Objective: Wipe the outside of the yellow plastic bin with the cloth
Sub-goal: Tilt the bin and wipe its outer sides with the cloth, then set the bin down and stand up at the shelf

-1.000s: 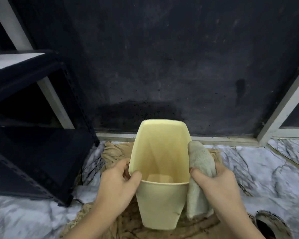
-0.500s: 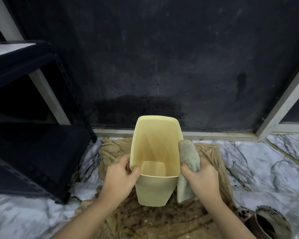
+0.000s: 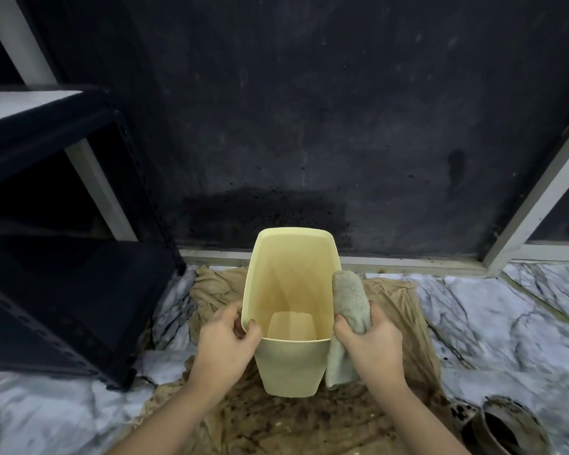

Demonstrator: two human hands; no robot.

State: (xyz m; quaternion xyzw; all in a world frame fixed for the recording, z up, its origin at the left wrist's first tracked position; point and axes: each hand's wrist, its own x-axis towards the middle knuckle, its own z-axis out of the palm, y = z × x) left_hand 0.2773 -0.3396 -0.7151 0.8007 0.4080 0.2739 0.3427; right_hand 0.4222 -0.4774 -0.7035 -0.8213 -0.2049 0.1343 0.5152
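The yellow plastic bin (image 3: pixel 289 366) stands upright on a stained tan sheet (image 3: pixel 309 418) spread over the marble floor (image 3: pixel 506 323), close to the floor's far edge at the dark wall (image 3: pixel 309 110). The left hand (image 3: pixel 225 339) pinches the bin's near-left rim, thumb inside. The right hand's (image 3: pixel 370 343) grip is closed around a grey cloth (image 3: pixel 350 303), pressing it against the bin's right outer side.

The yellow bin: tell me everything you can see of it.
The bin is pale yellow, smooth plastic, rectangular with rounded corners, tapering to its base. It is empty, its inside tinged brown, and it tilts with the open mouth toward the camera, over a stained tan sheet. The left hand grips its left rim; the right hand presses a grey cloth against its right outer wall.
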